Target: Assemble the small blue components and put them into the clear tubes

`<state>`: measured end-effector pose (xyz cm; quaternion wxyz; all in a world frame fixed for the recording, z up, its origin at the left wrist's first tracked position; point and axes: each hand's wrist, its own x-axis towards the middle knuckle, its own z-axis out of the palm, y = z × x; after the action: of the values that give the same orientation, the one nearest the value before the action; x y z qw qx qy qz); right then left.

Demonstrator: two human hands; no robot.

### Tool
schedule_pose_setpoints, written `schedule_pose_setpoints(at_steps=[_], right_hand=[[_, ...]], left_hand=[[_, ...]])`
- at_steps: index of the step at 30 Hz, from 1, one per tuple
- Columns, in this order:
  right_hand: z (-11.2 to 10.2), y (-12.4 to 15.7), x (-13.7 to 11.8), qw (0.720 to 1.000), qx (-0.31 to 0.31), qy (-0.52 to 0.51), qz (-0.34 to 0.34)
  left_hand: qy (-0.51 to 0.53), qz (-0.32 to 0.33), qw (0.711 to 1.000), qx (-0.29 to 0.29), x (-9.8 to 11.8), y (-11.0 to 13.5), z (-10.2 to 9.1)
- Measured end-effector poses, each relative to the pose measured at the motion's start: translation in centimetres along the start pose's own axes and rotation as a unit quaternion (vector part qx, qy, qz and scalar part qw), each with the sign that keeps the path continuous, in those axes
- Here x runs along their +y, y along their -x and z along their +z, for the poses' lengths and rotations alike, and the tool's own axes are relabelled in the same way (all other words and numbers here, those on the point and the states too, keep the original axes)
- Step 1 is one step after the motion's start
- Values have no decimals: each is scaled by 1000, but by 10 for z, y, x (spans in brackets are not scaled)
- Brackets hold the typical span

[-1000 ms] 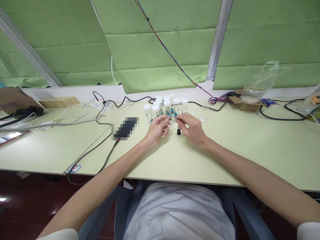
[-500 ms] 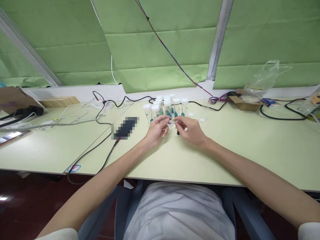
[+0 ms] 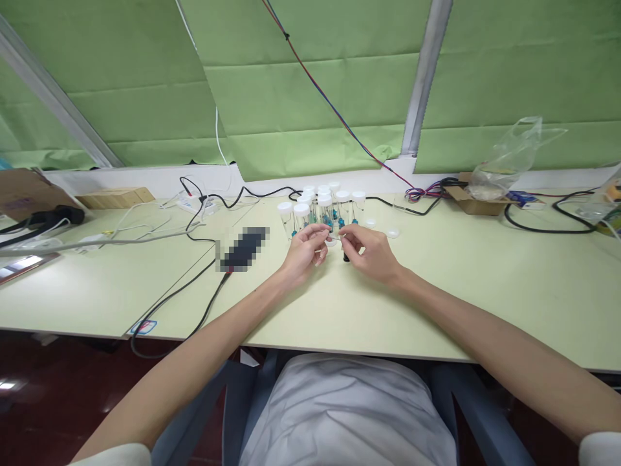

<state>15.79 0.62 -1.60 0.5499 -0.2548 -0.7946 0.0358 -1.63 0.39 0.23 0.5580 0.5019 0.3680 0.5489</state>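
My left hand (image 3: 305, 252) is closed in a pinch just in front of a cluster of clear tubes. My right hand (image 3: 371, 254) pinches close beside it, thumb and forefinger together. Something thin spans the small gap between the fingertips; it is too small to name. The clear tubes (image 3: 286, 219) stand upright with white caps (image 3: 359, 196), and small blue parts with thin wire leads show inside several. A loose white cap (image 3: 392, 233) lies on the table right of the tubes. Below the right fingertips a small black object (image 3: 346, 256) is partly hidden.
A dark, blurred-out device (image 3: 244, 250) with a black cable lies left of my hands. Further left are white cables and a wooden block (image 3: 116, 197). At the back right stand a small cardboard box (image 3: 475, 203) and a clear plastic bag (image 3: 507, 158). The table's front edge is near my body.
Both hands stay almost in place. Only slight finger movement shows at the small thing between them.
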Motion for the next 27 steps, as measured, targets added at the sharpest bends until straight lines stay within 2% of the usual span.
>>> schedule_pose_setpoints(at_steps=[11,19,27], right_hand=[[0,0,0,1000,0,14,4],[4,1,1,999,9,33,-29],[9,3,0,999,10,31,-25]], left_hand=[[-28,45,999,11,-4,0,-1],[-36,73,996,44,-7,2,4],[-63,106,990,64,-15,1,3]])
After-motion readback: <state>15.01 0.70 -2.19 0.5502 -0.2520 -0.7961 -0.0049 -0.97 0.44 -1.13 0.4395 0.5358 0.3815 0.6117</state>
